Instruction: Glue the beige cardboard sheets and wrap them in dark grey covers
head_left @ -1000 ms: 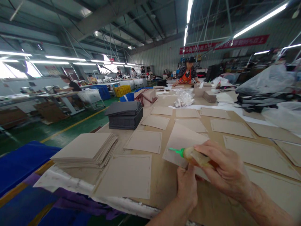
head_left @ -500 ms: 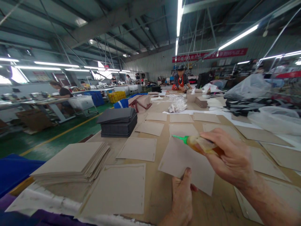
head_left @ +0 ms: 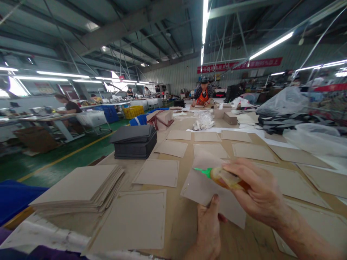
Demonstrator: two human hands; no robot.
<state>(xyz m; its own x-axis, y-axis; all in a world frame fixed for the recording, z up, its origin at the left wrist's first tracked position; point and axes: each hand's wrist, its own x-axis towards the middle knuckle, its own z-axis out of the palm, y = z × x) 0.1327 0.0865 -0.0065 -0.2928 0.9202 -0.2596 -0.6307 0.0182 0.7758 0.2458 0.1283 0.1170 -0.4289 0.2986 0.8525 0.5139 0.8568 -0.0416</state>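
My left hand (head_left: 208,224) pinches the near edge of a beige-grey board (head_left: 197,187), thumb on top, and holds it tilted above the table. In my right hand (head_left: 257,191) is a squeeze bottle (head_left: 221,177) of amber liquid, probably glue, lying nearly sideways. Its green nozzle (head_left: 203,171) points left, with the tip at the board's left edge. A shiny line shows along that edge. Similar boards lie around, among them one at the near left (head_left: 138,220) and one behind it (head_left: 157,172), with glossy streaks along their borders.
A stack of beige boards (head_left: 73,184) stands at the left table edge, with a dark grey stack (head_left: 134,144) behind it. Clear plastic bags (head_left: 284,101) lie at the right. A co-worker in an orange apron (head_left: 204,95) stands at the table's far end.
The bottle and my right hand have moved slightly left and nearer, bringing the nozzle from over the board's far part down along its left edge. My left hand keeps its hold.
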